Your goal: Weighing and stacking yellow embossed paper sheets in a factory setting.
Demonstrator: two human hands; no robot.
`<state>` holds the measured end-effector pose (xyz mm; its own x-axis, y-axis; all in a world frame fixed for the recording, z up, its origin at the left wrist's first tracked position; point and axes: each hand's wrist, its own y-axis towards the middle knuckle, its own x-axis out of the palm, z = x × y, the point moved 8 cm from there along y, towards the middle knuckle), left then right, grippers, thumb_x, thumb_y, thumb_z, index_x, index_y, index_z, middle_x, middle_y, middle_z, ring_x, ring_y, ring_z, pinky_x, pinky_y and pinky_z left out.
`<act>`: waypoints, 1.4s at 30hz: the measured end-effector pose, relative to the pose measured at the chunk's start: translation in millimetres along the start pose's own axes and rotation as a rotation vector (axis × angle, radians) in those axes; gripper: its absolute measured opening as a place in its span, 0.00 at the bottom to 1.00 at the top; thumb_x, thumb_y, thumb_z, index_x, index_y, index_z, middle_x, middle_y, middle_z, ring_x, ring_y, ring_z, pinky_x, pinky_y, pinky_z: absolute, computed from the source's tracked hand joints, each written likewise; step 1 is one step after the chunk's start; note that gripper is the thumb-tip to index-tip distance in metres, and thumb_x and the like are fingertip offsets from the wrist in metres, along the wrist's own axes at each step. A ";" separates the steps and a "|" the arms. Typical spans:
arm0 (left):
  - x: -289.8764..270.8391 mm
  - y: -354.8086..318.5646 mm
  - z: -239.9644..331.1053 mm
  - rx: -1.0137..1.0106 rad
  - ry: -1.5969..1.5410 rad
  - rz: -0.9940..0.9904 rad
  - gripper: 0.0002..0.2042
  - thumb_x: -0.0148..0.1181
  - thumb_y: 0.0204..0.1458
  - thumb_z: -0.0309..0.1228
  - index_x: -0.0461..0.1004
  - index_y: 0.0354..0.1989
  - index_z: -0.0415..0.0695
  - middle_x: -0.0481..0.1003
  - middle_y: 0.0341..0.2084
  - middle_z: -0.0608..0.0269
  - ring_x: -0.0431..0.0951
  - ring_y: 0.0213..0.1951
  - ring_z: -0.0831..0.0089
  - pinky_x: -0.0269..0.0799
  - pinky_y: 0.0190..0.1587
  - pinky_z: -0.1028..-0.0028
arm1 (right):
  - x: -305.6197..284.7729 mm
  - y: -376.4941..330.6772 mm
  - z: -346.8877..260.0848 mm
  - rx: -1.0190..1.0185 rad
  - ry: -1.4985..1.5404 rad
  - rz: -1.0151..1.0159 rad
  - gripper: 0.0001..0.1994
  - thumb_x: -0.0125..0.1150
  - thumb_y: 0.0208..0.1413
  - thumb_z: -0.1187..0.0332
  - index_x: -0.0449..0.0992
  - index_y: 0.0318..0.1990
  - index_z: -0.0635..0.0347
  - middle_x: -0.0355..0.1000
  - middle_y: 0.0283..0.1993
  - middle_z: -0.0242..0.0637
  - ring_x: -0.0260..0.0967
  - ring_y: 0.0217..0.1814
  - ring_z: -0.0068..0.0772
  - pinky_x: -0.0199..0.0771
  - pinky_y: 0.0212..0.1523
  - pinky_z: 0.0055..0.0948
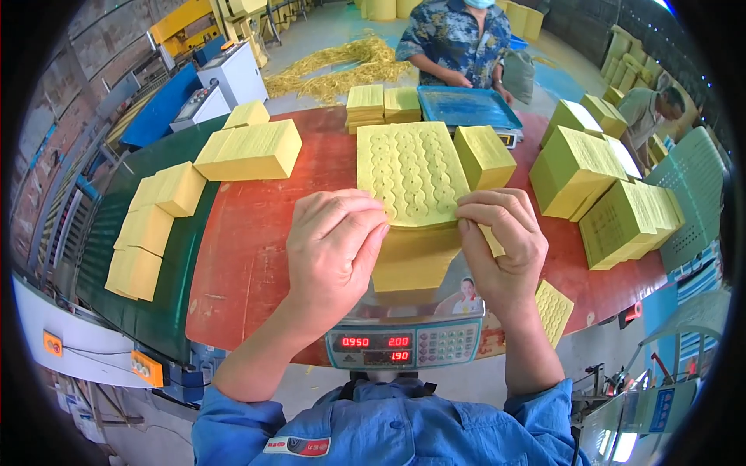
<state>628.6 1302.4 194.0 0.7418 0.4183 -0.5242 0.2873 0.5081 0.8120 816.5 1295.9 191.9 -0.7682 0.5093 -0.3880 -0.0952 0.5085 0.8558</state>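
Observation:
A tall stack of yellow joss paper (413,260) stands on a digital scale (404,346) at the table's near edge. Its top sheet (410,167) carries rows of round, coin-like punched marks. My left hand (330,241) pinches the near left corner of the sheets at the top, thumb and fingers together. At the near right corner, my right hand (505,241) grips the same sheets in a pinch. How many sheets lie between my fingers cannot be made out. The scale's red digits are lit.
Yellow paper blocks (252,151) stand at the left, some on a green conveyor (85,268). More blocks (583,171) stand right on the red table (249,248). Beyond are a blue tray (470,107) and a person (458,46); another person (657,113) bends at far right.

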 end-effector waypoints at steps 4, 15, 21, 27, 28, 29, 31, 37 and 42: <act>-5.0 2.0 3.0 0.049 0.047 0.084 0.07 0.67 0.46 0.17 0.78 0.33 0.40 0.78 0.34 0.59 0.79 0.40 0.61 0.71 0.47 0.65 | -1.2 3.1 -4.2 0.010 -0.008 0.020 0.10 0.65 0.45 0.85 0.79 0.35 0.62 0.78 0.39 0.37 0.74 0.44 0.40 0.74 0.44 0.35; 5.9 -111.8 0.7 -0.799 -1.128 0.117 0.24 0.50 0.66 0.45 0.67 0.55 0.33 0.76 0.49 0.57 0.76 0.48 0.71 0.70 0.50 0.68 | -42.8 -59.4 -46.5 0.049 0.099 0.033 0.08 0.65 0.47 0.83 0.77 0.35 0.67 0.76 0.44 0.47 0.74 0.51 0.53 0.76 0.51 0.41; 33.4 -118.5 37.4 -1.055 -1.323 -0.024 0.19 0.50 0.68 0.34 0.67 0.60 0.32 0.75 0.53 0.54 0.77 0.52 0.71 0.73 0.53 0.70 | -54.8 -122.5 -55.2 0.107 0.136 0.005 0.12 0.70 0.43 0.80 0.78 0.38 0.68 0.73 0.54 0.55 0.72 0.58 0.59 0.75 0.56 0.45; 56.6 -144.9 48.3 -0.940 -1.216 -0.192 0.15 0.53 0.65 0.26 0.71 0.57 0.33 0.77 0.51 0.56 0.76 0.51 0.73 0.72 0.55 0.71 | -56.9 -177.4 -27.8 0.605 0.743 0.166 0.24 0.62 0.62 0.69 0.65 0.61 0.73 0.49 0.74 0.62 0.60 0.71 0.51 0.67 0.66 0.45; 61.4 -145.8 53.7 -0.943 -1.216 -0.203 0.15 0.53 0.65 0.26 0.71 0.57 0.33 0.77 0.51 0.56 0.76 0.51 0.73 0.72 0.55 0.71 | -60.7 -183.9 -27.2 0.704 0.814 0.228 0.26 0.62 0.62 0.69 0.63 0.63 0.73 0.49 0.74 0.61 0.61 0.71 0.49 0.67 0.66 0.44; 67.9 -144.9 60.6 -0.927 -1.219 -0.242 0.14 0.52 0.66 0.26 0.71 0.57 0.33 0.77 0.50 0.58 0.76 0.49 0.76 0.71 0.54 0.73 | -64.6 -185.1 -27.1 0.753 0.853 0.237 0.25 0.60 0.62 0.75 0.62 0.64 0.72 0.55 0.71 0.56 0.65 0.68 0.42 0.69 0.63 0.39; 78.7 -149.4 71.2 -0.917 -1.226 -0.323 0.13 0.52 0.67 0.27 0.72 0.56 0.33 0.77 0.48 0.61 0.75 0.48 0.79 0.70 0.53 0.75 | -75.8 -204.0 -28.5 0.836 0.745 0.229 0.24 0.58 0.61 0.78 0.62 0.64 0.71 0.60 0.67 0.52 0.67 0.65 0.39 0.70 0.62 0.36; 141.2 -181.7 86.3 -1.027 -1.315 -0.566 0.13 0.53 0.67 0.27 0.72 0.55 0.34 0.78 0.45 0.61 0.77 0.44 0.80 0.73 0.49 0.77 | -97.8 -266.8 -15.8 1.085 0.501 0.386 0.20 0.58 0.60 0.83 0.69 0.60 0.66 0.73 0.50 0.33 0.71 0.50 0.19 0.72 0.52 0.22; 201.3 -217.5 120.7 -1.353 -1.428 -0.702 0.09 0.53 0.66 0.26 0.74 0.49 0.34 0.79 0.40 0.63 0.77 0.41 0.82 0.74 0.45 0.78 | -131.2 -340.2 6.5 1.303 0.349 0.439 0.18 0.58 0.58 0.82 0.71 0.57 0.66 0.75 0.47 0.35 0.73 0.48 0.20 0.73 0.51 0.22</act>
<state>788.5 1185.2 -57.1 0.7617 -0.4487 0.4675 0.6334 0.6677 -0.3911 953.8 1060.6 -50.6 -0.7149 0.6934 0.0901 0.6842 0.7203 -0.1144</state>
